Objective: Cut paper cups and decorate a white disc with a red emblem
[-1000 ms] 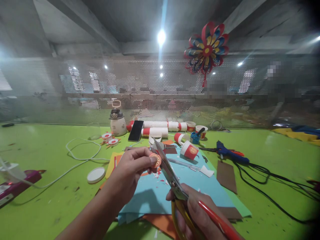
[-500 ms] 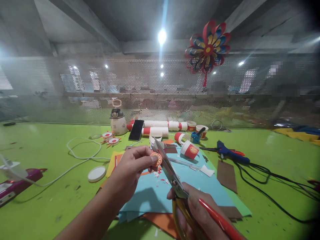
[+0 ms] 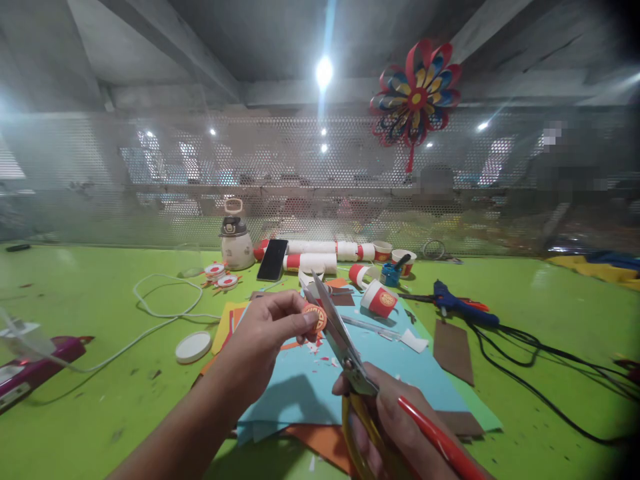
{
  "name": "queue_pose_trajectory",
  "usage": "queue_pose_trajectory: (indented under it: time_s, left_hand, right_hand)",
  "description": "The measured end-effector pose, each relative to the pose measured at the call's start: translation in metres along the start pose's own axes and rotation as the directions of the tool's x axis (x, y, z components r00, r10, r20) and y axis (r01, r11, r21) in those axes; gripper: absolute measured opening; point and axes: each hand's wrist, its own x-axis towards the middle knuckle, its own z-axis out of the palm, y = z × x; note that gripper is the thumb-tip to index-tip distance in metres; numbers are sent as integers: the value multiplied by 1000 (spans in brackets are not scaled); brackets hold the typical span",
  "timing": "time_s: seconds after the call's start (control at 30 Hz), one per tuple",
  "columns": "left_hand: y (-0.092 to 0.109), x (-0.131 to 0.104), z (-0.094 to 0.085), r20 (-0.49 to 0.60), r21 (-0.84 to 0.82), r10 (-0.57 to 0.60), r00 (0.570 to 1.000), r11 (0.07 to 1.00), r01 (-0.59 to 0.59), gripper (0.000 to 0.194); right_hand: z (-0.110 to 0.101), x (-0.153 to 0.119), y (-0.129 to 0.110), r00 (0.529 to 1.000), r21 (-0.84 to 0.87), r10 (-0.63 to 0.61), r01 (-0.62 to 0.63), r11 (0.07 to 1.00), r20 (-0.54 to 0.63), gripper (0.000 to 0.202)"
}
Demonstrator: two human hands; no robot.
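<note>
Between thumb and fingers, my left hand (image 3: pixel 273 323) pinches a small round paper cutout (image 3: pixel 317 320), red with a pale gold pattern. My right hand (image 3: pixel 395 413) is wrapped round a pair of scissors (image 3: pixel 345 347) with a yellow and a red handle. The blades point up and away, slightly parted, and their edge is right beside the cutout's right rim. Below both hands lie light blue paper sheets (image 3: pixel 300 393) sprinkled with red and white scraps. A red and white paper cup (image 3: pixel 380 299) with a similar gold emblem lies tipped beyond the blades.
A blue glue gun (image 3: pixel 463 308) with a black cord lies at right. At the back are a phone (image 3: pixel 273 260), a bottle (image 3: pixel 237 247) and white paper-cup tubes (image 3: pixel 313 263). A white lid (image 3: pixel 193 347) and a purple power strip (image 3: pixel 45 367) are at left.
The cutout has turned a little in my left fingers and shifted slightly right. The scissor blades have opened slightly wider. Everything else stays in place.
</note>
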Motion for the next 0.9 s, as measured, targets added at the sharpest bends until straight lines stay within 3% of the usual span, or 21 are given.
queue_pose_trajectory:
  time_s: [0.9]
  left_hand:
    - [1, 3, 1, 6, -2, -7, 1000, 1000, 8, 20]
  right_hand:
    - [3, -2, -3, 999, -29, -38, 38, 999, 6, 73]
